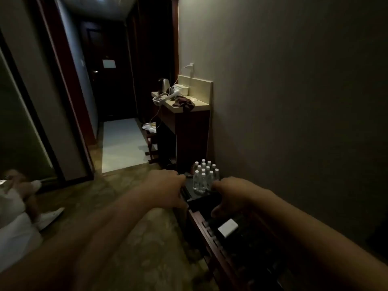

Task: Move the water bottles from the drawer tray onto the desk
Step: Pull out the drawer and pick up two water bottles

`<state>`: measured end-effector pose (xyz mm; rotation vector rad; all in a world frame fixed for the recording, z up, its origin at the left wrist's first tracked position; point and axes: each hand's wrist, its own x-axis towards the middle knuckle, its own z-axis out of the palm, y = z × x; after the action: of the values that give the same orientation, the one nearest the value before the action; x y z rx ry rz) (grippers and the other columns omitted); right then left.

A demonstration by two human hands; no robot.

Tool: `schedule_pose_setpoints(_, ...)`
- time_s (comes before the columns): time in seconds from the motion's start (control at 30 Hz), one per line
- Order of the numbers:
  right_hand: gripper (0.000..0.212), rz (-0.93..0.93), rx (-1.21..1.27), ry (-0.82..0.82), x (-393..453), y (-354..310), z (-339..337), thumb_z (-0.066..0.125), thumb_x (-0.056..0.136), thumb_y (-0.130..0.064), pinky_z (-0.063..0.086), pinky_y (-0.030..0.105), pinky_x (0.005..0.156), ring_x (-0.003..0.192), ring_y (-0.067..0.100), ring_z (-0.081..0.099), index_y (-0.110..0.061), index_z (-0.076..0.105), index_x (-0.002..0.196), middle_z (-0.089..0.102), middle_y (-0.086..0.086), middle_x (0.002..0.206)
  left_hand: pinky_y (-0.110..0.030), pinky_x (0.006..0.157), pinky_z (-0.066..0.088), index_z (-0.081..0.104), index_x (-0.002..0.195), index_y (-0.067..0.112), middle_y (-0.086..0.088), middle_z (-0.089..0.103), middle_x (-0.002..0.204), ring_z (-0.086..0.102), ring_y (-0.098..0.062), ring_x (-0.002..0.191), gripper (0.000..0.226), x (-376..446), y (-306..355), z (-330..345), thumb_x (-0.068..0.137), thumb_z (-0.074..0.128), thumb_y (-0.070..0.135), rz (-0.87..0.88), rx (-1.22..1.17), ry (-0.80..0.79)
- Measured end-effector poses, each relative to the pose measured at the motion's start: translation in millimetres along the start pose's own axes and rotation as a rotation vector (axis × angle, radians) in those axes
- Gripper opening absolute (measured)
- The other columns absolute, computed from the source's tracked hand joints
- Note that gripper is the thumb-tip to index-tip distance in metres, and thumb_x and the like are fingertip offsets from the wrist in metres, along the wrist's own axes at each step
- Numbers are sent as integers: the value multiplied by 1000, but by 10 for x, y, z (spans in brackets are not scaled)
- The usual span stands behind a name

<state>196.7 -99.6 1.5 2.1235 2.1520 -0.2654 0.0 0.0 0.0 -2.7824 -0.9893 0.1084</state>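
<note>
1. Two bare arms reach forward in a dim room
2. The left hand [168, 185] grips the left edge of a dark tray [190, 186]; its fingers curl over the rim and the thumb lies along the side
3. The right hand [228, 194] is at the right side of the tray; its fingers are curled, with the tips close to the bottles, but it is too dark and blurry to tell if they clamp on the tray or on anything else
4. The water bottles [204, 175] stand upright in a tight bunch on the tray, between the two hands. About eleven white caps show; the dim light makes the count unsure
5. The tray sits at the far end of a low dark wooden stand [212, 238] by the wall
6. One white flat box [227, 227] lies on the stand, near the right hand
7. Further back is a desk [189, 106] with a pale top. On it are one kettle [163, 84], some white cups [181, 89] and one dark cloth [183, 102]
</note>
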Motion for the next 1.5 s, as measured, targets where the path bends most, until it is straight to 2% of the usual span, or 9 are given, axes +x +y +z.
schedule_pose_setpoints(0.1,65,81,61,15,701,48,-124,76,79,-51,38,28,75,97,14,51,-23,50,132,58,1,126,-29,64,46,53,121,29,8,51,96,50,-13,82,62,588,-564,97,78,59,73,33,25,23)
schedule_pose_setpoints(0.2,66,146,85,19,1381,151,-253,76,78,-52,41,28,76,108,18,56,-23,51,132,59,-1,124,-30,66,48,52,124,29,5,56,105,53,-13,86,64,1217,-1055,151,78,58,73,75,41,9)
schedule_pose_setpoints(0.33,61,218,112,44,2125,392,-382,75,76,-55,44,30,73,100,16,57,-25,54,125,61,-4,114,-32,71,51,50,129,28,4,57,110,57,-16,92,66,2032,-1535,276,80,58,72,146,45,21)
schedule_pose_setpoints(0.5,59,296,89,85,2940,858,-483,74,73,-58,43,31,68,88,14,53,-26,55,119,56,-7,99,-33,73,54,52,127,30,6,59,108,60,-15,93,68,3134,-1895,545,77,56,76,212,9,69)
schedule_pose_setpoints(0.63,60,349,105,91,3672,1380,-465,74,72,-59,52,36,76,97,18,59,-26,55,118,61,-4,106,-31,66,50,53,120,30,9,55,99,56,-12,85,63,4091,-2100,813,76,59,74,237,-5,70)
schedule_pose_setpoints(0.83,55,454,226,74,4726,2143,-308,71,74,-57,55,37,78,91,14,58,-26,56,117,60,-5,103,-33,68,53,55,111,29,8,55,98,57,-14,85,56,5429,-2285,1301,76,58,73,279,-60,28)
schedule_pose_setpoints(1.0,55,576,339,24,5378,2528,42,68,75,-57,54,39,80,96,19,60,-23,55,117,61,-1,108,-30,63,48,54,108,30,8,55,100,57,-13,86,52,6225,-2398,1868,78,55,72,313,-180,-47)
schedule_pose_setpoints(1.37,70,976,601,-111,6205,2905,1485,70,78,-57,52,35,86,108,20,57,-25,45,136,54,2,123,-32,80,54,51,131,31,5,59,123,61,-16,106,75,7299,-2363,3826,71,63,73,275,-625,-342)
schedule_pose_setpoints(1.5,73,1071,671,-145,6442,2909,2151,69,80,-57,52,36,89,115,20,55,-27,41,140,51,1,132,-30,86,44,51,136,19,-4,57,135,55,-23,121,78,7486,-2263,4601,72,78,56,184,-741,-521)
